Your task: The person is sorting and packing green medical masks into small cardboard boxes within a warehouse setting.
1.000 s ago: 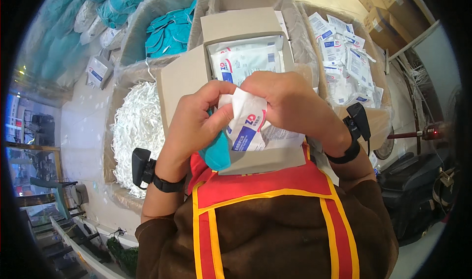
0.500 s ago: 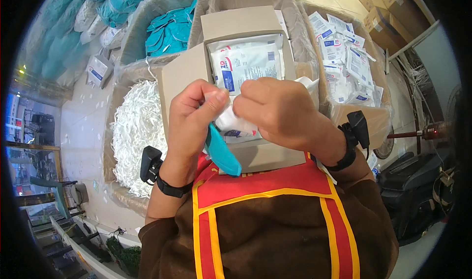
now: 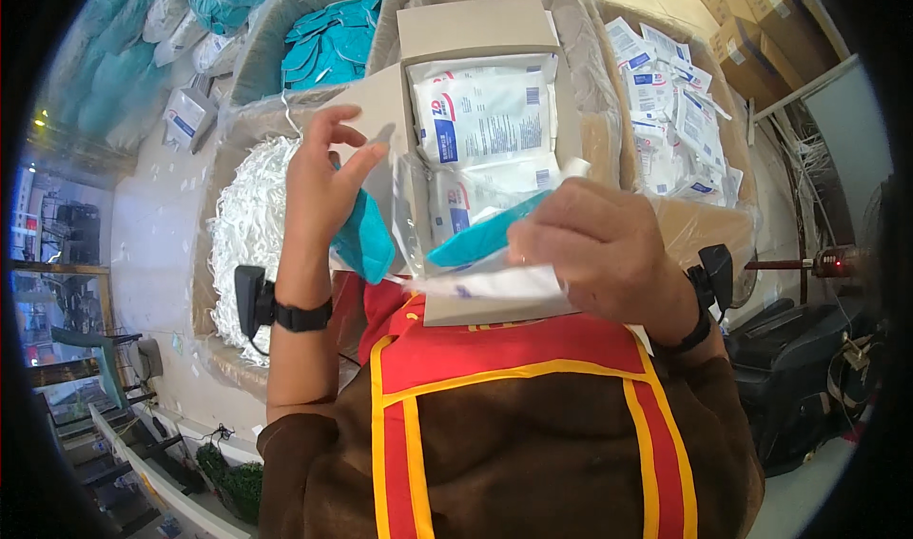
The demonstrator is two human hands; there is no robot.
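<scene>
At centre frame the right hand (image 3: 594,254) pinches a teal mask (image 3: 485,238) over a clear pouch (image 3: 485,282), while the left hand (image 3: 319,182), fingers spread, clamps a second teal mask (image 3: 363,240) against its palm. Little room: the open carton (image 3: 475,35) of white packets (image 3: 485,111) sits just beyond, bins of white ear loops (image 3: 247,225) and loose packets (image 3: 670,111) crowding either side

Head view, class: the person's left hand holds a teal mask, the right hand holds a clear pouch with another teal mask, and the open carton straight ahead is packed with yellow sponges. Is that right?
Not quite. The head view shows the open carton packed with white sealed packets, not yellow sponges. The rest holds: the left hand holds a teal mask, and the right hand holds a clear pouch with another teal mask.
</scene>
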